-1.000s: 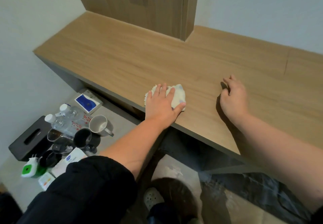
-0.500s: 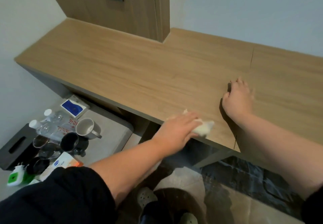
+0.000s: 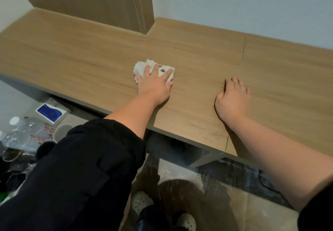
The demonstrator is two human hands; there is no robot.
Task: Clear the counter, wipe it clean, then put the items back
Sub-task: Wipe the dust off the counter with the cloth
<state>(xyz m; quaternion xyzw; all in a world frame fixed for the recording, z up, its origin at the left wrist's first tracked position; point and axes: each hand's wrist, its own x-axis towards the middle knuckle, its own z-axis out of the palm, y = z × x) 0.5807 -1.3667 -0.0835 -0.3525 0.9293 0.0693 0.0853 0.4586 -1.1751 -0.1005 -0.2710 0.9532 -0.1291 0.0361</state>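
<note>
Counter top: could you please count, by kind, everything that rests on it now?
Hands: 2, the left hand pressing on the cloth and the right hand resting beside it, apart from it.
Cloths: 1, the white cloth with purple spots.
Total: 3

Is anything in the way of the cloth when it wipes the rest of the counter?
Only the right hand, resting on the counter to the right of the cloth; a wipe that way would meet it. Leftward and toward the wall, nothing visible stands on the wood. The left hand presses flat on the cloth.
</note>
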